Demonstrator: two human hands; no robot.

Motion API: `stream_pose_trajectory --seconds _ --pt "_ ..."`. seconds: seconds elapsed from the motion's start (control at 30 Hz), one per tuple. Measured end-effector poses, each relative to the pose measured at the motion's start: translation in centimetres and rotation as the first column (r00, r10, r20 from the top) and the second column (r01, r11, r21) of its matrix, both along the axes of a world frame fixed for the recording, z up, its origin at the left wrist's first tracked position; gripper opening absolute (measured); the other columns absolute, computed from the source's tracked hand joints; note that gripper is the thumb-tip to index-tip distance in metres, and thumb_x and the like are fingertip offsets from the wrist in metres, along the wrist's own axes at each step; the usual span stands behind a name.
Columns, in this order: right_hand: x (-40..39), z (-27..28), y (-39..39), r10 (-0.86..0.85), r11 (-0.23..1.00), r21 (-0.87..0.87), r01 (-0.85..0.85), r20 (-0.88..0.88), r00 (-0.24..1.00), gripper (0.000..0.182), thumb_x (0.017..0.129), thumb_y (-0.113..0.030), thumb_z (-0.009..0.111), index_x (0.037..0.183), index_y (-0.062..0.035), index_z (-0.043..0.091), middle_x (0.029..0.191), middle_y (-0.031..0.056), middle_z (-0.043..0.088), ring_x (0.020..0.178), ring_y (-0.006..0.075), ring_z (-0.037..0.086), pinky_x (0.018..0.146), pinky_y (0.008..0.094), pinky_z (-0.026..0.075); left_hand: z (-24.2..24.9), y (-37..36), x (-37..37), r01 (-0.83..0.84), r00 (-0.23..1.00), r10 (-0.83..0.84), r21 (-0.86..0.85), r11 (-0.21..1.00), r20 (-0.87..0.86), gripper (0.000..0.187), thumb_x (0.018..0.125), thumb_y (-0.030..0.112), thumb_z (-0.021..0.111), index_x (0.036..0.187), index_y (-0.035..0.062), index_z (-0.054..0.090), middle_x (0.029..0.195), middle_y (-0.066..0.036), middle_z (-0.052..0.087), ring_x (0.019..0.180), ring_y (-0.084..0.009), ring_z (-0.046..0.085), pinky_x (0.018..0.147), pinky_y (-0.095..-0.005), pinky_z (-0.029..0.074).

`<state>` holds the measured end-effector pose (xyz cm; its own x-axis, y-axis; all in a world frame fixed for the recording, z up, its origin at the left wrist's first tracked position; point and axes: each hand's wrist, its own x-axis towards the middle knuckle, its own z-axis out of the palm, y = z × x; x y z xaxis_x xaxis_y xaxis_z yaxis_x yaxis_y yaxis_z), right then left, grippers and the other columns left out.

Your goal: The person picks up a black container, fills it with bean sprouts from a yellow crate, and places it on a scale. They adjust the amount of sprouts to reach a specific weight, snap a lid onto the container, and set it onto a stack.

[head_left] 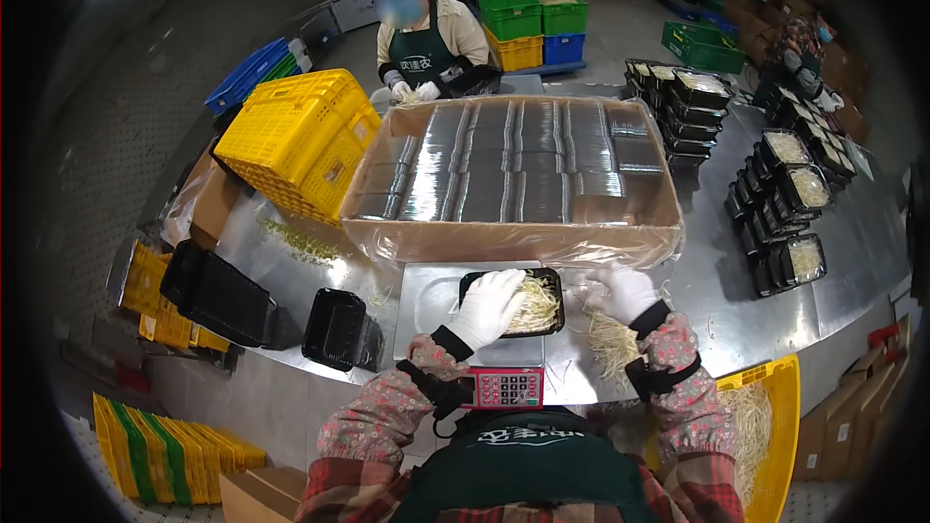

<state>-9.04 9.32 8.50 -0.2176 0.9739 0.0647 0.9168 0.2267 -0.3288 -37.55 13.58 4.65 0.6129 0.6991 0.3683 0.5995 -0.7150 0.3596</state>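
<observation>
A black plastic tray [556, 327] holding pale bean sprouts [536, 302] sits on the metal plate of a weighing scale [418, 305]. My left hand [489, 310], in a white glove, lies over the tray's left half with its fingers stretched onto the sprouts. To the right of the scale, my white-gloved right hand [625, 292] has its fingers curled together just above the tabletop; what they hold, if anything, is hidden. Loose sprouts [612, 344] lie in a heap below that hand. The scale's red keypad [509, 388] faces me.
Ahead stands a large carton [513, 237] of stacked dark lids. Black trays [334, 327] are at left, beside a yellow crate [291, 136]. Filled trays [785, 194] are stacked at right. A yellow bin [756, 426] holds sprouts. Two people [431, 39] work across the table.
</observation>
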Motion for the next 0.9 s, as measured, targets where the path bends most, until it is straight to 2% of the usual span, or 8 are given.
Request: stream_pose_trajectory --seconds 0.1,0.23,0.4,0.53,0.57,0.67,0.77,0.9 --pt "-5.2 -0.4 0.3 0.122 0.992 0.018 -0.123 0.027 0.992 0.055 0.071 -0.032 0.074 0.118 -0.0071 0.064 0.132 0.0174 0.054 0.121 0.0342 0.051 0.093 0.0458 0.047 -0.8 -0.1 0.9 0.009 0.992 0.000 0.067 0.998 -0.123 0.036 0.091 0.024 0.057 0.121 0.0037 0.057 0.114 -0.012 0.060 0.103 -0.0303 0.056 0.088 -0.0425 0.044" --pt "-7.7 -4.6 1.5 0.088 0.994 0.052 -0.098 0.169 0.982 0.023 0.071 -0.023 0.069 0.087 -0.0062 0.074 0.142 0.0186 0.048 0.136 0.0359 0.040 0.099 0.0528 0.042 -1.6 0.6 0.8 0.034 0.995 -0.023 0.109 0.993 -0.096 0.031 0.091 0.023 0.058 0.117 0.0055 0.059 0.113 -0.010 0.060 0.103 -0.0299 0.056 0.088 -0.0421 0.044" --pt "-3.5 -2.7 1.4 0.137 0.943 0.304 -0.134 0.011 0.990 0.013 0.071 -0.020 0.072 0.078 -0.0095 0.073 0.126 0.0121 0.061 0.125 0.0339 0.051 0.097 0.0504 0.043 -1.3 0.1 0.7 0.035 0.996 -0.030 0.062 0.997 -0.082 0.034 0.089 0.018 0.059 0.120 0.0043 0.058 0.115 -0.011 0.059 0.103 -0.0300 0.056 0.089 -0.0423 0.044" --pt "2.8 0.3 0.4 0.038 0.976 0.217 -0.032 -0.026 0.999 0.010 0.074 -0.020 0.069 0.073 -0.0107 0.072 0.109 0.0111 0.068 0.104 0.0301 0.062 0.088 0.0440 0.049 -1.6 0.3 0.7 0.021 0.995 -0.016 0.058 0.998 -0.095 0.033 0.090 0.019 0.058 0.120 0.0057 0.058 0.115 -0.010 0.060 0.104 -0.0296 0.055 0.089 -0.0422 0.044" --pt "3.9 -0.3 0.8 -0.020 0.999 -0.034 0.033 0.321 0.947 0.020 0.074 -0.023 0.069 0.088 -0.0088 0.073 0.103 0.0128 0.069 0.098 0.0311 0.065 0.084 0.0432 0.051 -1.5 0.2 0.8 0.019 0.994 -0.013 0.056 0.998 -0.105 0.033 0.090 0.019 0.058 0.120 0.0061 0.058 0.115 -0.010 0.060 0.104 -0.0295 0.055 0.089 -0.0422 0.044" --pt "2.7 -2.9 0.7 -0.037 0.999 0.018 0.034 0.297 0.954 0.042 0.074 -0.025 0.070 0.111 -0.0042 0.067 0.102 0.0142 0.069 0.097 0.0320 0.065 0.083 0.0431 0.052 -1.6 0.4 0.9 0.026 0.991 -0.021 0.041 0.999 -0.135 0.032 0.091 0.019 0.058 0.120 0.0070 0.059 0.114 -0.010 0.060 0.104 -0.0295 0.055 0.088 -0.0423 0.044" --pt "-4.2 -2.3 1.1 0.128 0.991 0.100 -0.093 -0.454 0.882 0.058 0.087 -0.035 0.064 0.131 0.0019 0.053 0.127 0.0246 0.059 0.120 0.0359 0.057 0.103 0.0417 0.044 -1.9 0.7 0.8 0.063 0.994 -0.058 0.040 0.997 -0.095 0.035 0.086 0.021 0.060 0.118 0.0068 0.059 0.112 -0.010 0.059 0.104 -0.0304 0.055 0.086 -0.0432 0.044" --pt "-12.0 -7.2 1.8 0.059 0.983 -0.132 -0.127 -0.429 0.901 0.092 0.093 -0.059 0.049 0.149 0.0073 0.019 0.144 0.0361 0.036 0.134 0.0506 0.036 0.114 0.0484 0.030 -3.9 1.5 0.6 0.040 0.968 -0.033 0.022 0.999 -0.248 0.040 0.082 0.029 0.057 0.113 0.0042 0.059 0.108 -0.014 0.058 0.101 -0.0329 0.055 0.084 -0.0452 0.046"
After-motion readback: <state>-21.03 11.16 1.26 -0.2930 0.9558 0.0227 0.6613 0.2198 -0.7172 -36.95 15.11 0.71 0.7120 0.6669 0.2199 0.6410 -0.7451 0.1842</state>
